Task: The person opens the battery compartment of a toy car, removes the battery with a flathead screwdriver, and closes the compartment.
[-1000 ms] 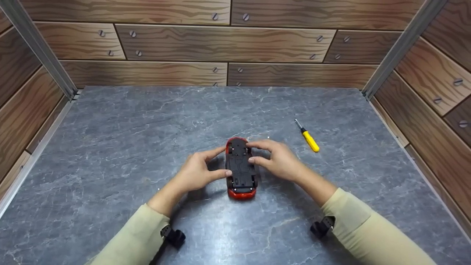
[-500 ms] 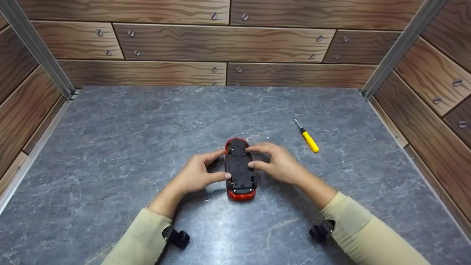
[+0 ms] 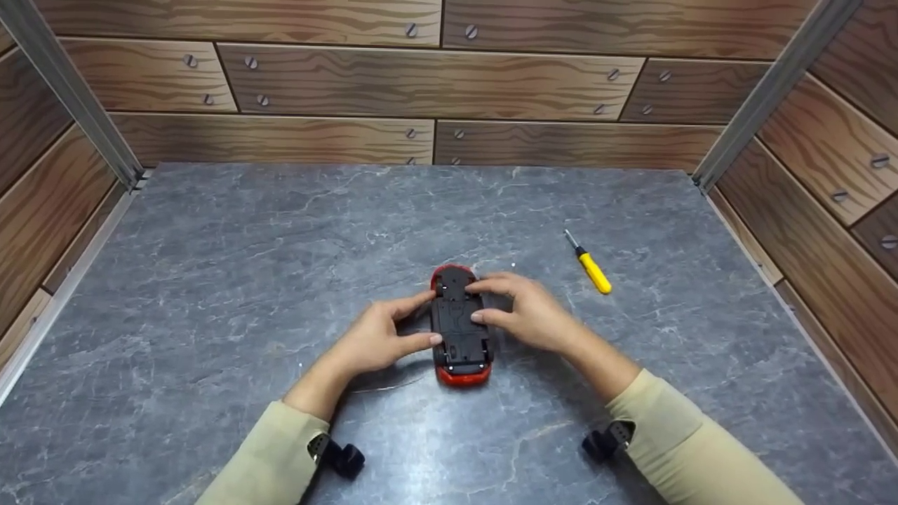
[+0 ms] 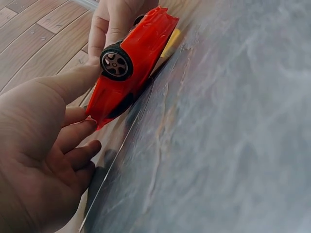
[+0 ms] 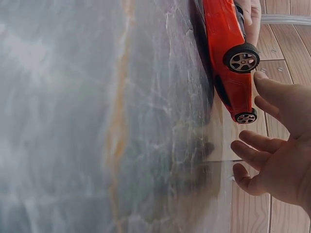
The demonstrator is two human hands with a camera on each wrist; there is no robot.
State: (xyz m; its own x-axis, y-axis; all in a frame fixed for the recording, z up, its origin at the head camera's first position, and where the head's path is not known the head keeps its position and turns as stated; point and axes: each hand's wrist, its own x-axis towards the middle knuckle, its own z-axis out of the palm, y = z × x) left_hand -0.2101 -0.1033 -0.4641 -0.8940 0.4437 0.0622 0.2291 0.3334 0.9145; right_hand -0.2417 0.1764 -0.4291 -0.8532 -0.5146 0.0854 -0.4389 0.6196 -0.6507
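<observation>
A red toy car (image 3: 459, 330) lies roof down on the table, its black underside facing up in the head view. On its left side my left hand (image 3: 372, 337) holds it, the thumb by a wheel and the fingertips at the red body (image 4: 131, 58) in the left wrist view. My right hand (image 3: 530, 308) is at the opposite side, index finger and thumb touching the underside's edge. In the right wrist view that hand's other fingers (image 5: 252, 153) are loosely bent and away from the car, whose wheel (image 5: 243, 59) is close to the thumb.
A yellow-handled screwdriver (image 3: 595, 273) lies on the grey marbled table (image 3: 280, 231), to the right beyond my right hand. Tiny pale specks lie near each hand. Wood-patterned walls (image 3: 421, 84) enclose the back and sides.
Both hands and the car have shifted very slightly toward me in the head view, and the camera has moved a little. The hold on the car looks the same.
</observation>
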